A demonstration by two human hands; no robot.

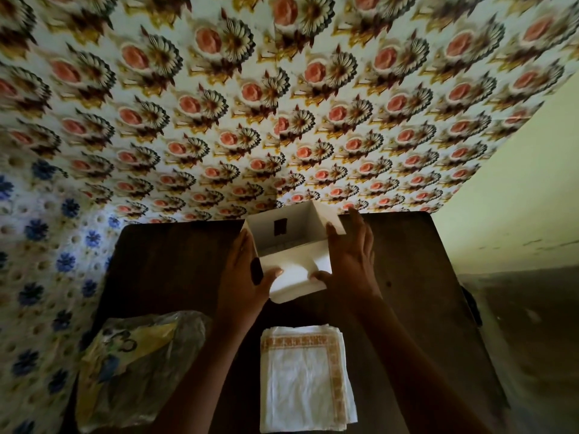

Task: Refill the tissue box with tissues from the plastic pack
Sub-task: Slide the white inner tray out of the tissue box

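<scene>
A white tissue box (pixel 289 228) stands open at the far middle of the dark table, its inside empty and its flaps spread. My left hand (pixel 242 278) grips the box's left side with the thumb on the near flap. My right hand (pixel 349 264) holds the right side, thumb on the same near flap. A stack of white tissues (pixel 305 379) with an orange patterned border lies flat on the table near me, below the box. The crumpled plastic pack (pixel 134 369), clear with yellow print, lies at the near left.
The dark wooden table (pixel 416 277) stands against a wall covered in flowered paper (pixel 282 104). A plain pale wall (pixel 517 198) runs along the right. A blue-flowered covering (pixel 40 245) hangs at the left.
</scene>
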